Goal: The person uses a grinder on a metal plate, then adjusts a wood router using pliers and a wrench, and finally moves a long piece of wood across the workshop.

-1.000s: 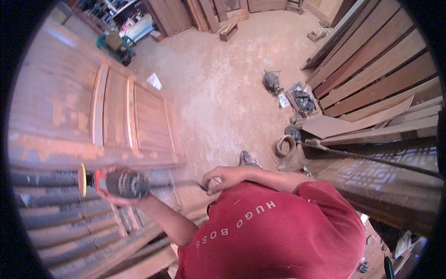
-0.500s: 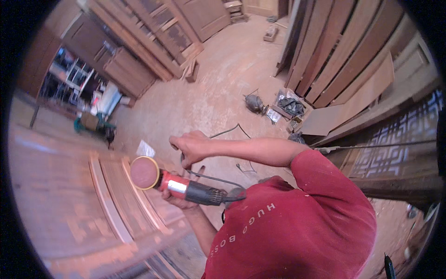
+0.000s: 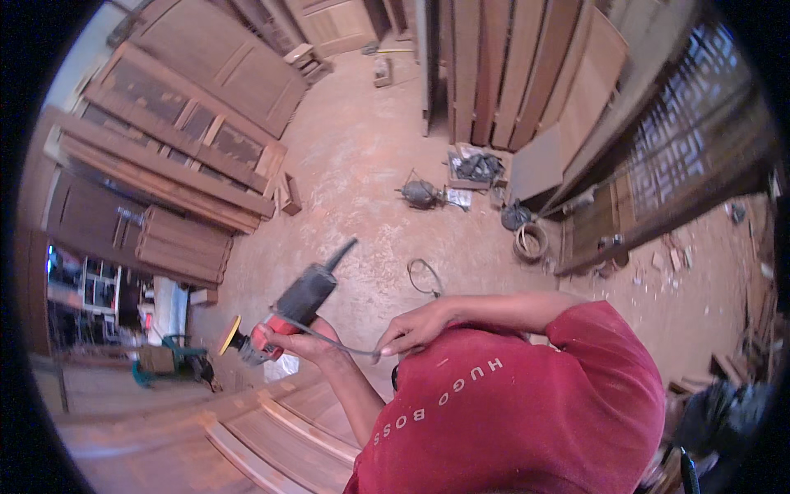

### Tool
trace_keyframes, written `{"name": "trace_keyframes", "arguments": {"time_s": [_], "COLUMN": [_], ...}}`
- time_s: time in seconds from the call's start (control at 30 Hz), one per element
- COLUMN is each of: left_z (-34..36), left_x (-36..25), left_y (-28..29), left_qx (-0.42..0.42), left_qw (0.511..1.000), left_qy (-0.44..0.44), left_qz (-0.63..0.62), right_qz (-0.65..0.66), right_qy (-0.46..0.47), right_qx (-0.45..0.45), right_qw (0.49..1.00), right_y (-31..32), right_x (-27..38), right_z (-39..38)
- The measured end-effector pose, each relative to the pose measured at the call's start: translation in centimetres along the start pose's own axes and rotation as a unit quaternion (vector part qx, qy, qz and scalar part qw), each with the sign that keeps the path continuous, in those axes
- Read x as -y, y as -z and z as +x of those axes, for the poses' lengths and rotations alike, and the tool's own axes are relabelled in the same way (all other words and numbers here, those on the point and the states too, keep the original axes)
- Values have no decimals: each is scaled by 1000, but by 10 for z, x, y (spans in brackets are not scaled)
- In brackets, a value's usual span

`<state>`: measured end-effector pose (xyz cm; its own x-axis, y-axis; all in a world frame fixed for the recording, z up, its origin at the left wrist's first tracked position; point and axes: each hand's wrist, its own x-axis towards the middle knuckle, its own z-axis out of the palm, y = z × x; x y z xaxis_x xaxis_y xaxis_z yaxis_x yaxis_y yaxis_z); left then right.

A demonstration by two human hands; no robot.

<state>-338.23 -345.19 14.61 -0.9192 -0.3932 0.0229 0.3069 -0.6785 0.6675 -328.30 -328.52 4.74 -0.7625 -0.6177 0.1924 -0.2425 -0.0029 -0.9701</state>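
Observation:
My left hand (image 3: 306, 339) grips the red front part of an angle grinder (image 3: 308, 294), whose black rear end points up and away. A sanding disc (image 3: 231, 336) with a yellow rim sits on its head, turned edge-on to the left. From the tool a dark power cord (image 3: 350, 350) crosses over my left wrist to my right hand (image 3: 415, 328). That hand is closed on the cord, close to my chest. A wooden door panel (image 3: 284, 445) with raised mouldings lies below the tool, at the lower left.
A loop of cord (image 3: 423, 265) shows on the dusty floor beyond my right arm. Farther off are a dark round machine (image 3: 420, 194), a box of dark scraps (image 3: 477, 167) and a bucket (image 3: 531, 243). Wooden doors (image 3: 222, 62) and long boards (image 3: 514, 74) lean on both sides.
The grinder has swung round, its disc turning from facing up to edge-on and its rear end pointing away. My right hand has drawn back toward my chest. The view has turned.

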Motion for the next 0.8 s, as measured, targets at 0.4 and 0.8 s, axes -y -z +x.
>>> {"name": "trace_keyframes", "arguments": {"time_s": [0.4,0.8], "left_z": [64,71], "left_x": [38,46], "left_y": [72,92], "left_qx": [110,259], "left_qw": [952,902], "left_qy": [190,183], "left_qz": [213,294], "right_qz": [-293,-539], "right_qy": [-93,-299], "right_qx": [-115,-194], "right_qw": [945,763], "right_y": [-16,91], "right_x": [53,33], "right_z": [100,63]}}
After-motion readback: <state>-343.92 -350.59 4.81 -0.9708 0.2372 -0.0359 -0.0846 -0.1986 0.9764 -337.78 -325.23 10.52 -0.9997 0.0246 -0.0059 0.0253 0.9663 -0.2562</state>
